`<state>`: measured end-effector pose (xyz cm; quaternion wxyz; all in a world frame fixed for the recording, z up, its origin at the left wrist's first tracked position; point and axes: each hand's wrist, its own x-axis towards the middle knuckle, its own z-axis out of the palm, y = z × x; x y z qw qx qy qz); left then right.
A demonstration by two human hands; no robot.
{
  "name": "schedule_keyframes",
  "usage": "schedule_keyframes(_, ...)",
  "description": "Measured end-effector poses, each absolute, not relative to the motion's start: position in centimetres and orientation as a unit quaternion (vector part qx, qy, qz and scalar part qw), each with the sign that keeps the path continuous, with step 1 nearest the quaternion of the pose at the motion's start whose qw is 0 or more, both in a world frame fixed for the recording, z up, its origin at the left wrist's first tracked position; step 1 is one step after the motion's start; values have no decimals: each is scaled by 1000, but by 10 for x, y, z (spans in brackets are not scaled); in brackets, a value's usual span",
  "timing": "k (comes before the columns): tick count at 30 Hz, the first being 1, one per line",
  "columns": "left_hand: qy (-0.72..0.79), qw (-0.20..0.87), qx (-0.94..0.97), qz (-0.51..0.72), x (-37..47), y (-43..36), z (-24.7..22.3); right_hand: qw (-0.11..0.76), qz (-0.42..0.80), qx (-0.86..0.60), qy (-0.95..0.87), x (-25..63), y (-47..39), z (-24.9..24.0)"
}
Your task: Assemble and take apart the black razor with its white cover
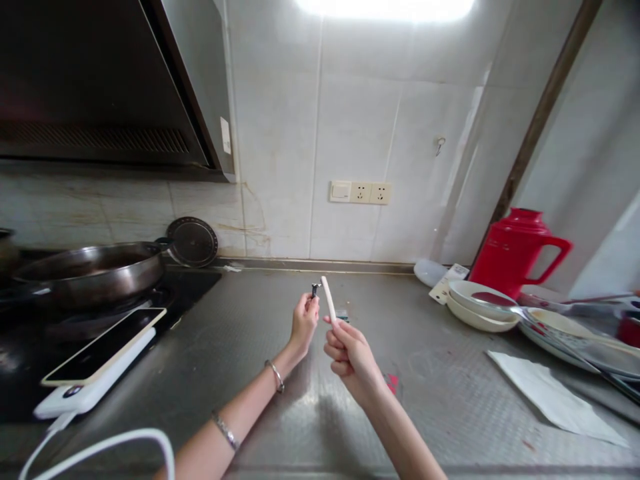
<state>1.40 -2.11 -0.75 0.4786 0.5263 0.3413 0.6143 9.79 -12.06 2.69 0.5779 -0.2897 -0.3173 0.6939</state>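
Right over the middle of the counter [250, 440], working with both hands close together! Gripping a small tool [315, 291] in the left hand [304, 325], fingers closed around the black handle, metal head up top. Gripping a pale stick [328, 299] in the right hand [353, 353], pinched by the lower end, tilted, with top leaning left. Bringing stick and tool very near each other, but cannot tell whether touching. Just beyond the right hand, showing a small dark scrap [343, 316] on the counter; nearer, beside the right wrist, a red patch [392, 383].

Over to the left, seeing a pan [107, 277] on the hob [193, 283], with a round dark disc [193, 241] propped at the wall behind. Nearer, spotting a phone [107, 343] atop a white power bank [103, 387], with a white cable [125, 437] at the near edge.

Across to the far right, catching a red flask [507, 257], then stacked bowls [483, 319] in front, a card [448, 285] just to their left, and nearer, a white tissue [555, 403] lying flat.
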Motion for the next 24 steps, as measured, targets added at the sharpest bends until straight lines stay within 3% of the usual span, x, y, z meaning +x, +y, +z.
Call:
schedule_keyframes(19, 352, 470, 515, 625, 14, -17, -11, 558, 715, -291, -304, 83, -124, 18)
schedule_keyframes(24, 334, 467, 537, 618, 15, -22, -8, 591, 682, -291, -317, 89, -121, 24)
